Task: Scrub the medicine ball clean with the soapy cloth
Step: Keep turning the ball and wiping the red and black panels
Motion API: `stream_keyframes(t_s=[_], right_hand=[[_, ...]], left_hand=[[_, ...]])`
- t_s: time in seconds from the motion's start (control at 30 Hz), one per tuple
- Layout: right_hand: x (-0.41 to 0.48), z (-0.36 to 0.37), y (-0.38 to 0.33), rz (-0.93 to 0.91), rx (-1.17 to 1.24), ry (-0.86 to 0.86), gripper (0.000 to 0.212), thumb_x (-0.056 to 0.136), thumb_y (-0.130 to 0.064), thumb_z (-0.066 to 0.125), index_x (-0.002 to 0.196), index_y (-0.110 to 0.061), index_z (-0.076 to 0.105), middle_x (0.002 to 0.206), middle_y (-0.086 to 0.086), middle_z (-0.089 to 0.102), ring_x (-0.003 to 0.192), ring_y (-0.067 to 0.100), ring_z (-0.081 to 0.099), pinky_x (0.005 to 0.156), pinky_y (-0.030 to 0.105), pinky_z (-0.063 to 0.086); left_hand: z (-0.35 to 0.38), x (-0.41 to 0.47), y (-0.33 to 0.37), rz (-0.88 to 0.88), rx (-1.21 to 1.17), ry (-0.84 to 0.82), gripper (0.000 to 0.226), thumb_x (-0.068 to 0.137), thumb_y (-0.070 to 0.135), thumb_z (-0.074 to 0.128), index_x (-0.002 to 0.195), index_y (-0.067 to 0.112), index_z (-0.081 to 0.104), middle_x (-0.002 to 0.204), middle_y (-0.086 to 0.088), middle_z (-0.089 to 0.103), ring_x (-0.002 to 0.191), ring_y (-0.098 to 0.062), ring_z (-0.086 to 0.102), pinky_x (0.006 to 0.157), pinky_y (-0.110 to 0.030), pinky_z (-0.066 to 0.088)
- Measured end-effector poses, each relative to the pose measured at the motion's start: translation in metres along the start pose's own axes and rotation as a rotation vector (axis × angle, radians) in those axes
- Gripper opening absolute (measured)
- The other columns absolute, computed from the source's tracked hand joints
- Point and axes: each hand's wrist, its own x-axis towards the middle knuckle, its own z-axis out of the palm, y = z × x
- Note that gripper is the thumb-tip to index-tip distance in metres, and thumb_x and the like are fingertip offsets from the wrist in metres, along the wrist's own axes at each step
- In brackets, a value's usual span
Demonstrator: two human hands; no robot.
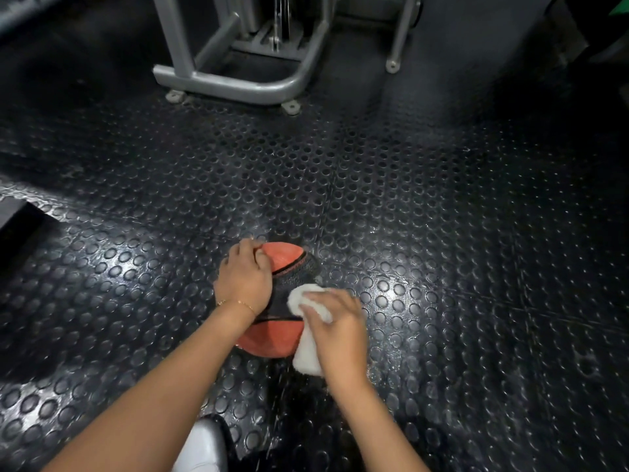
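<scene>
An orange and dark grey medicine ball sits on the studded black rubber floor, low in the middle of the head view. My left hand grips its upper left side, fingers curled over the top. My right hand holds a white cloth against the ball's right side, fingers curled round the cloth. The cloth's lower end hangs down beside the ball. Both hands cover much of the ball's middle band.
A grey steel gym machine frame is bolted to the floor straight ahead. A second grey post stands to its right. A dark object juts in at the left edge. A white shoe shows at the bottom.
</scene>
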Motion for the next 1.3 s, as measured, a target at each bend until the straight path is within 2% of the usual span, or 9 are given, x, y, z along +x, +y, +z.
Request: stream_keyframes(t_s=[0.1, 0.17, 0.27, 0.37, 0.53, 0.77, 0.93, 1.13, 1.3], right_hand=[[0.025, -0.008, 0.006, 0.371, 0.284, 0.024, 0.009, 0.084, -0.019, 0.063, 0.091, -0.025, 0.067, 0.092, -0.008, 0.062, 0.093, 0.016, 0.059, 0.075, 0.024, 0.043], [0.034, -0.01, 0.007, 0.473, 0.325, 0.035, 0.01, 0.086, -0.02, 0.062, 0.095, -0.02, 0.067, 0.092, -0.004, 0.065, 0.09, 0.015, 0.06, 0.073, 0.022, 0.041], [0.018, -0.006, 0.006, 0.344, 0.159, 0.049, 0.019, 0.085, -0.022, 0.062, 0.102, -0.018, 0.068, 0.104, -0.004, 0.064, 0.096, 0.012, 0.055, 0.083, 0.025, 0.042], [0.005, -0.006, 0.008, 0.154, 0.027, 0.035, 0.017, 0.084, -0.02, 0.063, 0.1, -0.02, 0.07, 0.097, -0.013, 0.057, 0.097, 0.008, 0.046, 0.081, 0.021, 0.036], [0.042, -0.011, 0.017, 0.463, 0.123, 0.03, 0.017, 0.087, -0.022, 0.059, 0.101, -0.017, 0.069, 0.095, -0.004, 0.068, 0.083, 0.015, 0.061, 0.073, 0.027, 0.046], [0.032, -0.009, -0.004, 0.115, 0.019, -0.11, 0.019, 0.087, -0.023, 0.059, 0.102, -0.02, 0.07, 0.106, -0.006, 0.062, 0.101, 0.011, 0.048, 0.086, 0.03, 0.041], [0.057, -0.008, 0.019, 0.353, 0.036, -0.029, 0.02, 0.088, -0.02, 0.059, 0.104, -0.013, 0.069, 0.098, 0.004, 0.07, 0.078, 0.014, 0.06, 0.059, 0.021, 0.04], [0.02, -0.005, 0.001, 0.128, 0.113, -0.092, 0.016, 0.084, -0.018, 0.062, 0.097, -0.018, 0.072, 0.103, -0.007, 0.063, 0.1, 0.013, 0.052, 0.088, 0.028, 0.041], [0.049, -0.003, 0.017, 0.31, 0.064, -0.012, 0.019, 0.088, -0.019, 0.058, 0.102, -0.014, 0.069, 0.105, 0.004, 0.064, 0.093, 0.019, 0.058, 0.077, 0.027, 0.044]], left_hand=[[0.0, -0.004, -0.002, 0.047, 0.006, 0.002, 0.031, 0.098, 0.023, 0.033, 0.122, 0.011, 0.049, 0.127, -0.012, 0.05, 0.114, -0.034, 0.047, 0.094, -0.044, 0.04], [0.002, -0.007, 0.0, 0.072, 0.016, -0.008, 0.031, 0.098, 0.023, 0.033, 0.122, 0.011, 0.049, 0.128, -0.011, 0.049, 0.116, -0.033, 0.046, 0.094, -0.044, 0.04], [-0.001, -0.006, 0.002, 0.108, 0.054, -0.022, 0.03, 0.098, 0.023, 0.033, 0.122, 0.012, 0.048, 0.128, -0.01, 0.049, 0.115, -0.031, 0.046, 0.091, -0.043, 0.04], [-0.004, -0.005, 0.0, 0.194, 0.069, -0.074, 0.03, 0.099, 0.022, 0.034, 0.122, 0.013, 0.049, 0.128, -0.008, 0.049, 0.115, -0.029, 0.047, 0.092, -0.043, 0.04], [-0.004, -0.002, 0.002, 0.231, 0.115, -0.122, 0.031, 0.099, 0.026, 0.031, 0.123, 0.016, 0.047, 0.128, -0.005, 0.049, 0.117, -0.026, 0.045, 0.095, -0.041, 0.039], [-0.01, -0.003, -0.008, 0.292, 0.091, -0.18, 0.049, 0.089, 0.038, 0.02, 0.123, 0.016, 0.047, 0.126, -0.004, 0.049, 0.117, -0.024, 0.045, 0.095, -0.04, 0.039], [-0.011, -0.009, -0.01, 0.355, 0.12, -0.196, 0.05, 0.087, 0.038, 0.019, 0.124, 0.017, 0.045, 0.125, -0.002, 0.049, 0.116, -0.021, 0.044, 0.097, -0.038, 0.038], [-0.013, -0.003, -0.015, 0.41, 0.11, -0.228, 0.06, 0.083, 0.047, 0.012, 0.124, 0.018, 0.045, 0.128, 0.0, 0.047, 0.121, -0.019, 0.041, 0.099, -0.037, 0.036], [-0.012, -0.006, -0.017, 0.423, 0.09, -0.203, 0.067, 0.079, 0.05, 0.009, 0.125, 0.017, 0.044, 0.13, -0.002, 0.046, 0.122, -0.018, 0.04, 0.102, -0.035, 0.034]])
